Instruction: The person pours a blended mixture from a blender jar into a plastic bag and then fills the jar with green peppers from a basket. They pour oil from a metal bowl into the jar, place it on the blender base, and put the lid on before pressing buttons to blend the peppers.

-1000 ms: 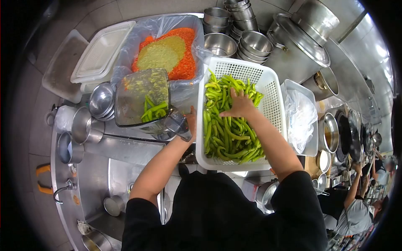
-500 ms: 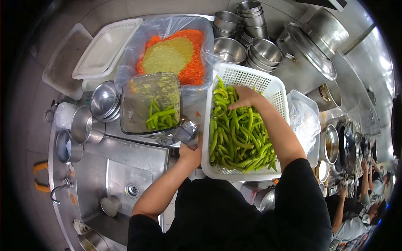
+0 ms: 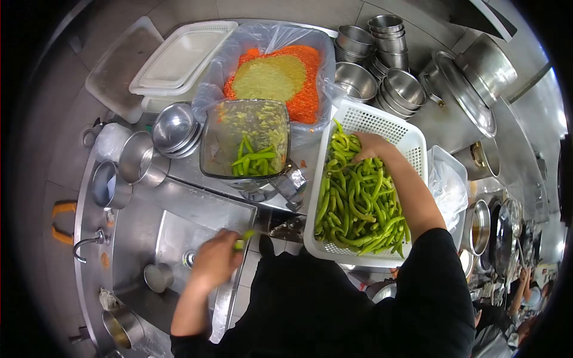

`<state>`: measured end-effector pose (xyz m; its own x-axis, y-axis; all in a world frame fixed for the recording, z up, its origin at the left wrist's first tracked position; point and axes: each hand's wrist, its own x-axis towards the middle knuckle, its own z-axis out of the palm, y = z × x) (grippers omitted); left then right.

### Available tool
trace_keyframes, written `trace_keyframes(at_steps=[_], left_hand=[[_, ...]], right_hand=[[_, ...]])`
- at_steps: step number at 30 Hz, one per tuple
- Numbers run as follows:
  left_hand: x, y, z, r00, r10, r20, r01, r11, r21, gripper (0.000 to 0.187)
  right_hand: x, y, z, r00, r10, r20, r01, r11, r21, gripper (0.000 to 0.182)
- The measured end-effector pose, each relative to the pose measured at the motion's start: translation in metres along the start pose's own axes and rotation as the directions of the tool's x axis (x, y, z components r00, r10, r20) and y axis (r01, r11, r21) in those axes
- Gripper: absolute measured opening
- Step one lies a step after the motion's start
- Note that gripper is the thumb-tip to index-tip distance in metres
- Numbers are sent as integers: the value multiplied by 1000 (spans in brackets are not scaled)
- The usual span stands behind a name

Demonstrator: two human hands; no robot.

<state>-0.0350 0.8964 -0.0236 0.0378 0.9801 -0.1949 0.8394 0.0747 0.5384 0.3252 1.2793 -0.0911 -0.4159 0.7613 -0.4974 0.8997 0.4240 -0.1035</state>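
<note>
Over the sink's right edge, my left hand is closed, with a small green chili pepper sticking out between its fingers. My right hand reaches into a white perforated basket heaped with long green chili peppers. Its fingers curl down onto peppers near the far side, with their tips partly hidden. Between the two hands stands a clear blender jar with its handle turned toward me. Cut green pepper pieces lie inside, and pale bits cling to its wall.
Behind the jar sits a bag-lined tub of chopped red and pale green stuff. Steel bowls are stacked at the back. A metal sink with a faucet lies left. Pots and co-workers are at right.
My left hand has moved from beside the jar's handle down and left over the sink edge, and a green pepper shows in it. My right hand stays among the peppers, its fingers more closed.
</note>
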Motion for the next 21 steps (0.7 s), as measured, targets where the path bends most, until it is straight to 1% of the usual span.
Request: trace_keyframes(at_steps=[1, 2, 3, 4, 5, 6, 7, 9, 10, 11, 12, 13, 14, 15, 17, 18, 19, 20, 21], left_hand=[[-10, 2, -23, 998, -19, -56, 17, 999, -45, 34], [-21, 12, -49, 990, -46, -134, 26, 989, -148, 33], [-28, 24, -74, 974, -78, -211, 23, 968, -249, 33], [-31, 38, -93, 936, -46, -349, -69, 948, -311, 32], [-27, 50, -106, 877, -22, -481, -172, 919, -356, 32], [-13, 58, -117, 818, 76, -571, -277, 921, -274, 32], [5, 66, -129, 741, 178, -647, -375, 910, -180, 32], [44, 86, -140, 750, 264, -606, -428, 893, -142, 32], [64, 93, -142, 792, 277, -544, -395, 912, -110, 32], [83, 96, -140, 832, 285, -476, -361, 930, -75, 32], [101, 89, -135, 832, 292, -472, -367, 928, -73, 32], [119, 78, -129, 874, 350, -336, -339, 936, 93, 36], [127, 79, -127, 906, 378, -190, -324, 909, 261, 40], [127, 80, -126, 904, 384, -188, -331, 906, 263, 40], [121, 84, -125, 919, 333, -211, -338, 941, 15, 46], [116, 84, -126, 904, 330, -271, -342, 940, 5, 45], [112, 83, -128, 906, 329, -267, -342, 940, 0, 45], [106, 82, -132, 876, 325, -356, -364, 930, -46, 43], [103, 80, -135, 841, 312, -443, -388, 917, -90, 42]], right_hand=[[-1, 7, 1, 997, -70, -11, 71, 995, 67, 105], [7, 15, 11, 996, -85, -2, 85, 996, 36, 115], [4, 11, 15, 996, -93, -5, 93, 995, 38, 115], [-3, 7, 23, 999, -44, -24, 44, 999, -13, 118], [-9, 2, 26, 999, 8, -47, -11, 998, -63, 122], [-14, -4, 18, 1000, 17, 14, -17, 999, -38, 122], [-15, -5, 17, 1000, 19, 3, -19, 999, -34, 122], [-13, -4, 20, 1000, 14, 3, -14, 999, -47, 116], [-14, -5, 21, 999, -16, -42, 12, 996, -88, 107], [-11, 0, 22, 999, -10, -47, 6, 997, -83, 107], [-3, 7, 23, 999, -38, -23, 37, 998, -53, 105], [-1, 12, 24, 998, -68, 1, 68, 997, -23, 102], [-5, 15, 23, 998, -63, -2, 63, 998, -18, 102], [-8, 17, 21, 996, -88, -27, 88, 996, 8, 99], [-11, 26, 23, 993, -108, -49, 110, 993, 36, 96], [-14, 34, 27, 973, -176, -150, 191, 977, 91, 93], [-14, 40, 32, 939, -235, -251, 275, 952, 135, 91], [-20, 39, 30, 941, -233, -244, 271, 953, 135, 91], [-32, 36, 22, 933, -216, -287, 265, 953, 144, 89]])
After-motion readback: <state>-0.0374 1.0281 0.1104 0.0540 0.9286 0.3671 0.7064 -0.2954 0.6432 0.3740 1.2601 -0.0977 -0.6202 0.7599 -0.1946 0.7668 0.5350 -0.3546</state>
